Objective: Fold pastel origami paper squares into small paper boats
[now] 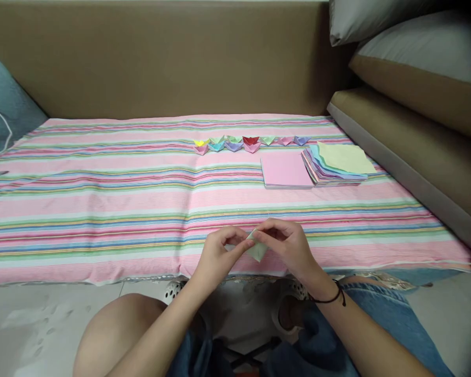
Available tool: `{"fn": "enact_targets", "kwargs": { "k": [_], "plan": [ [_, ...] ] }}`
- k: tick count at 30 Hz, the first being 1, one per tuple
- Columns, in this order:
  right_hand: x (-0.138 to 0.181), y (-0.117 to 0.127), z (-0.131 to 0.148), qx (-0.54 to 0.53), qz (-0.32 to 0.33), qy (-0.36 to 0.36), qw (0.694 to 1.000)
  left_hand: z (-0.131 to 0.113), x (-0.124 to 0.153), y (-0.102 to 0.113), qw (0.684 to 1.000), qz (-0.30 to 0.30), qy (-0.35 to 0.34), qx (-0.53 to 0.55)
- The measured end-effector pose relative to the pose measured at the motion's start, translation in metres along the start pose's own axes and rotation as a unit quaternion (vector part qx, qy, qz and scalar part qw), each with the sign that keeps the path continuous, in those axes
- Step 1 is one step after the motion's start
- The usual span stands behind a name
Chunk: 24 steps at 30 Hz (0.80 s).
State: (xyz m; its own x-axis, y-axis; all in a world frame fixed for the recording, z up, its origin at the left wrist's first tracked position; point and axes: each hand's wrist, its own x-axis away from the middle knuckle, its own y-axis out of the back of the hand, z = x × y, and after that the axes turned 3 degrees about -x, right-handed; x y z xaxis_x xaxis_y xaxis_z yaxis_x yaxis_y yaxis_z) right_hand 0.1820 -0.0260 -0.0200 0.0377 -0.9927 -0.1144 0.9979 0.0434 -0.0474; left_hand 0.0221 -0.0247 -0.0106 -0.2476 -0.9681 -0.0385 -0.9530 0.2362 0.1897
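Note:
A small pale green folded paper (258,252) is held up between my two hands, close to the front edge of the striped cloth. My left hand (223,250) pinches its left side with thumb and index finger. From the other side, the thumb and fingers of my right hand (288,246) close on its upper right part and cover some of it. The paper narrows to a point at the bottom. Beyond my hands, several small folded paper boats (251,144) in yellow, red, pink, green, blue and purple stand in two rows.
A pink stack of square paper (286,170) lies right of centre, beside a fanned stack of coloured sheets (345,158). The striped cloth (102,204) covers the surface. Brown cushions (412,152) rise at the right, and a brown backrest (160,57) stands behind.

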Motion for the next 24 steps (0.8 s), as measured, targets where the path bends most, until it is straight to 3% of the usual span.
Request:
{"fn": "enact_targets", "kwargs": {
  "k": [5, 11, 17, 24],
  "plan": [
    [0.0006, -0.0045, -0.0054, -0.043, -0.019, -0.024, 0.999, 0.0048, 0.0018, -0.004, 0.995, -0.042, 0.057, 0.072],
    [0.0015, -0.0081, -0.0079, -0.048, -0.025, -0.027, 0.998, 0.0069, 0.0018, -0.0047, 0.983, -0.065, 0.063, 0.158],
    [0.0024, -0.0066, -0.0048, -0.008, -0.002, -0.013, 1.0, 0.0022, -0.0002, -0.0013, 0.992, -0.022, 0.05, 0.109],
    [0.0029, -0.0082, -0.0041, -0.046, 0.035, -0.059, 0.997, 0.0072, 0.0001, -0.0015, 0.985, -0.097, 0.047, 0.136]
  ]
}}
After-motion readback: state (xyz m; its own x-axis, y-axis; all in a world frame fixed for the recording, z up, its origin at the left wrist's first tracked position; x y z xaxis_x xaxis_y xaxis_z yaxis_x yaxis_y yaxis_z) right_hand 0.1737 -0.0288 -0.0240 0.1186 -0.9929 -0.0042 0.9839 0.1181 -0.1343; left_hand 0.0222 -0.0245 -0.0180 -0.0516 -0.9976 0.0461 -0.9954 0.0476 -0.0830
